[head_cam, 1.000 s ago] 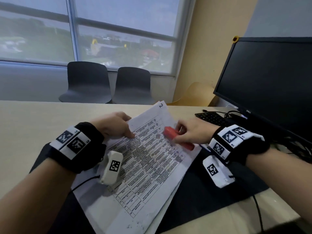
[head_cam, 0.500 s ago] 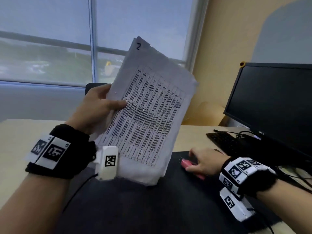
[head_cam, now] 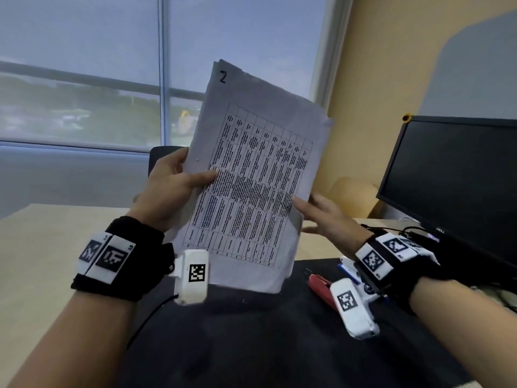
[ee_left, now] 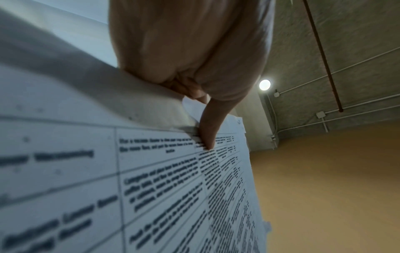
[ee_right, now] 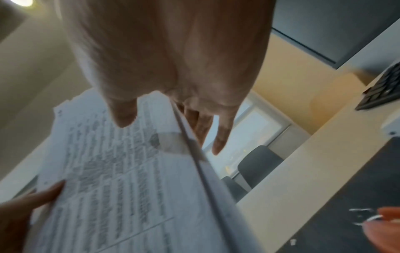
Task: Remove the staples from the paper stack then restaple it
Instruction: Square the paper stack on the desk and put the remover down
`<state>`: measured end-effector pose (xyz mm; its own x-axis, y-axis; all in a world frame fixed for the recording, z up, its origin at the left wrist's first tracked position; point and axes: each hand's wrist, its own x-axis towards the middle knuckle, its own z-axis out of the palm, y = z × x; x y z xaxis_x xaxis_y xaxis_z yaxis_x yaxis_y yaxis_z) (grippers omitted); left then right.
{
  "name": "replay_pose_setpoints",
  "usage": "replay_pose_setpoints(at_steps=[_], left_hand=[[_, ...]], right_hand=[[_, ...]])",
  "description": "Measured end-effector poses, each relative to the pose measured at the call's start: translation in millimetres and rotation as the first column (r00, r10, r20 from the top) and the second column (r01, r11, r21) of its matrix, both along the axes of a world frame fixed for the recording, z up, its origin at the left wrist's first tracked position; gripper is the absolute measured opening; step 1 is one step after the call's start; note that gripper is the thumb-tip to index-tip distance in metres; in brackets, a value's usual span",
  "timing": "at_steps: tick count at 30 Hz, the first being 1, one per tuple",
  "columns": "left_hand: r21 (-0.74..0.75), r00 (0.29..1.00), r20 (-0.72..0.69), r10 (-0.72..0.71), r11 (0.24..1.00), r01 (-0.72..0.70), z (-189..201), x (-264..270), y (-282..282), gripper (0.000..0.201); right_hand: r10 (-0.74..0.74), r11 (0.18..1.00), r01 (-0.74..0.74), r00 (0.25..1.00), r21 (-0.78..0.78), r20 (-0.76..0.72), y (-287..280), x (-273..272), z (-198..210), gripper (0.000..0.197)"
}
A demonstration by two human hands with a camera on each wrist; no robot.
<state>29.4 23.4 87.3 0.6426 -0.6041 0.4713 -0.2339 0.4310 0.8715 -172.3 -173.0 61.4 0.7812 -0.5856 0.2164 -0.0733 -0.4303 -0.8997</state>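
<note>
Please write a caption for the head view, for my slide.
Left hand holds up the paper stack; right hand, fingers straight, at its edge.

Head view: forward and slightly down over the worktop (head_cam: 42, 247), mid-range. Both wrist views sit very close, angled upward along the fingers (ee_right: 220, 137). All three share the printed paper stack (head_cam: 251, 186).

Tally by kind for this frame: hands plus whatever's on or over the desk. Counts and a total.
hands: 2 (left hand, right hand)
paper stack: 1
red tool: 1
monitor: 1
keyboard: 1
black mat: 1
Total: 7
</note>
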Motion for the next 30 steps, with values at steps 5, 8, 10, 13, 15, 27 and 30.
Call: replay_pose_setpoints(at_steps=[5, 8, 10, 13, 15, 27, 30], left_hand=[[0.018, 0.998, 0.053, 0.022, 1.0, -0.023, 0.1, 1.3, 2.1, 0.035], [0.051, 0.992, 0.104, 0.071, 0.996, -0.076, -5.0, -5.1, 1.5, 0.025], [0.042, 0.969, 0.15, 0.195, 0.978, -0.203, -10.1, -5.8, 4.0, 0.017], [-0.076, 0.908, 0.142, 0.394, 0.919, -0.387, -7.6, 2.1, 21.2, 0.013], [-0.153, 0.877, 0.114, 0.467, 0.88, -0.449, -3.7, 11.1, 39.6, 0.014], [0.161, 0.84, -0.033, 0.541, 0.832, -0.53, -70.8, 32.2, 89.5, 0.023], [0.202, 0.826, 0.035, 0.562, 0.806, -0.557, -49.4, 40.2, 95.8, 0.025]], right_hand=[[-0.056, 0.998, 0.054, 0.983, 0.018, 0.176, 11.2, 25.5, -2.2, 0.035], [-0.032, 0.998, 0.041, 0.983, -0.047, 0.181, 32.0, 44.4, -3.4, 0.032], [-0.037, 0.99, 0.06, 0.985, -0.13, 0.171, 50.0, 58.8, -1.9, 0.028], [-0.033, 0.988, 0.064, 0.976, -0.142, 0.215, 76.4, 77.3, 3.3, 0.033], [-0.031, 0.985, 0.067, 0.974, -0.156, 0.225, 93.3, 89.0, 8.0, 0.041], [0.085, 0.948, -0.143, 0.975, -0.286, -0.207, 126.1, 112.5, -7.8, 0.051], [0.091, 0.958, -0.128, 0.985, -0.256, -0.149, 118.4, 109.9, 3.4, 0.04]])
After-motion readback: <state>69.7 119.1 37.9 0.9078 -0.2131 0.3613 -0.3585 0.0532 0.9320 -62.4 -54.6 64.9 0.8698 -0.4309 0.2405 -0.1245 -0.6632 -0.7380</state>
